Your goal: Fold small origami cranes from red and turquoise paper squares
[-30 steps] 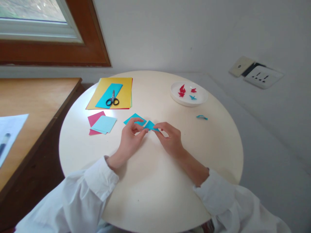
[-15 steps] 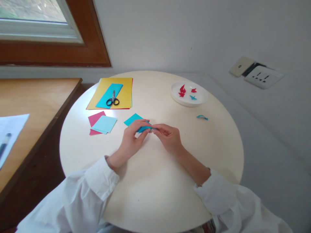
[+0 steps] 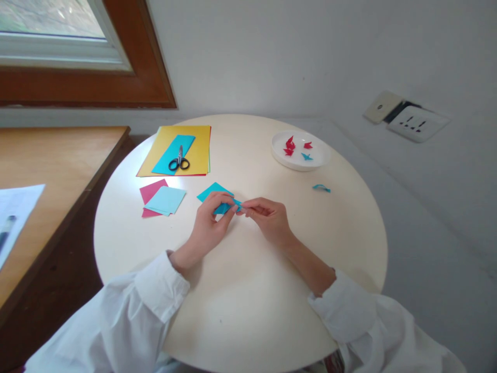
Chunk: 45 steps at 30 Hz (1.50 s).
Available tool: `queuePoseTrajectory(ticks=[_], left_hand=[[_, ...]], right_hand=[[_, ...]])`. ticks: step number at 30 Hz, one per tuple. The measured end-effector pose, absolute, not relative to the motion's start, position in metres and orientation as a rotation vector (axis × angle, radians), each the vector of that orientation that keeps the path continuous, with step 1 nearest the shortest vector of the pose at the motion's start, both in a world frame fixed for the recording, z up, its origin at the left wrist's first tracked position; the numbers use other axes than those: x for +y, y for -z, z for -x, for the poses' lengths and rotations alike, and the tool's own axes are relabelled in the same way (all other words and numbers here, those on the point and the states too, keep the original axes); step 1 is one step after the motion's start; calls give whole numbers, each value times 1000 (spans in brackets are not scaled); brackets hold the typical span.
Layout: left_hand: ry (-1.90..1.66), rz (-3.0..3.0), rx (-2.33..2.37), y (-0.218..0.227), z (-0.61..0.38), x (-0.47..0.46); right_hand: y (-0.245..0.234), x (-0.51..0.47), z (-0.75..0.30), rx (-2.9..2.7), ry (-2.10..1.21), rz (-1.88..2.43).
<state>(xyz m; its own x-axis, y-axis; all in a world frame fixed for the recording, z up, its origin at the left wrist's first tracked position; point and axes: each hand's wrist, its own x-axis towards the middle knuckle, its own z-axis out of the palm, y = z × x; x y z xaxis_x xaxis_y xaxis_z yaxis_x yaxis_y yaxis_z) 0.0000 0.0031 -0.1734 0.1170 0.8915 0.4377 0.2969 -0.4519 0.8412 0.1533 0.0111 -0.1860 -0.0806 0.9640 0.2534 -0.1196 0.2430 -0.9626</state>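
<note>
Both hands meet over the middle of the round cream table [image 3: 240, 290]. My left hand [image 3: 209, 225] and my right hand [image 3: 267, 217] pinch a small folded blue paper piece [image 3: 228, 206] between their fingertips; most of it is hidden by the fingers. A flat blue paper square [image 3: 207, 191] lies on the table just behind my left hand.
A light blue sheet on a pink sheet [image 3: 165, 199] lies to the left. Black-handled scissors [image 3: 178, 160] rest on blue and yellow paper [image 3: 198, 153] at the back. A white plate [image 3: 297, 163] holds small red and blue folded pieces. A blue scrap [image 3: 321, 188] lies right. A wooden desk [image 3: 50, 171] stands left.
The blue piece was a spread triangle between the hands; it is now folded narrower and the fingertips have closed together over it.
</note>
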Motion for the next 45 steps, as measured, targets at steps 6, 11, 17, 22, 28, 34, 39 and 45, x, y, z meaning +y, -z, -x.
queuePoseTrajectory(ticks=[6,11,17,22,28,34,39,45], left_hand=[[-1354,-1784,1167,171,0,3],[-1352,-1743,1183,171,0,2],[-1309,-1659,1185,168,-1,0],[-1240,-1583,1119,165,-2,-1],[-1206,-1643,1153,166,1,1],[-1136,-1701,1226,168,2,1],[-1108,-1811,1250,169,2,2],[-1138,-1742,1207,172,2,5]], right_hand=[[184,11,-156,-1355,-1148,902],[182,10,-153,-1330,-1146,894],[182,10,-153,-1296,-1118,919],[181,9,-153,-1318,-1110,920],[181,9,-153,-1289,-1130,934],[181,8,-154,-1374,-1042,979],[183,7,-155,-1483,-902,1004],[182,6,-154,-1463,-942,1019]])
